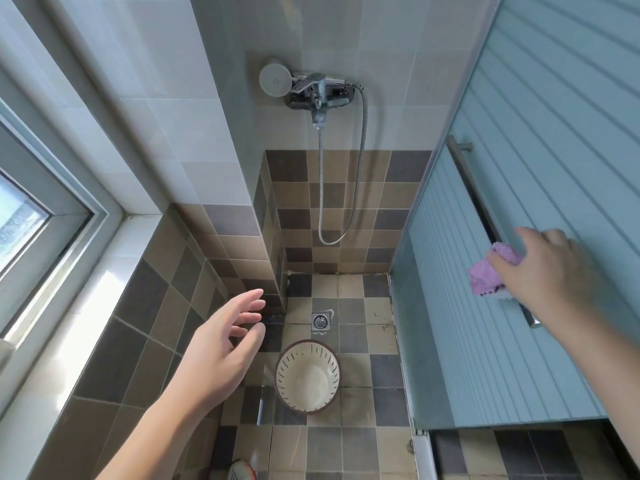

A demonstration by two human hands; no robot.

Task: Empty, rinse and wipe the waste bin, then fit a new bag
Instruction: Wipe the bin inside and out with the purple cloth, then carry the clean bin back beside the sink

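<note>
Cream bin [307, 379] upright, mouth up — left hand [214, 355] released, right hand [543, 268] grasping cloth [491, 271].

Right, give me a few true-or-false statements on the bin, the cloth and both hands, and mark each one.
1. The waste bin stands upright on the shower floor. True.
2. The bin holds a bag. False: its slotted inside is bare.
3. The right hand is on a purple cloth at the door's handle bar. True.
4. The left hand grips the bin's rim. False: it hovers open, touching nothing.
5. The floor drain lies under the bin. False: it lies just beyond it.
</note>
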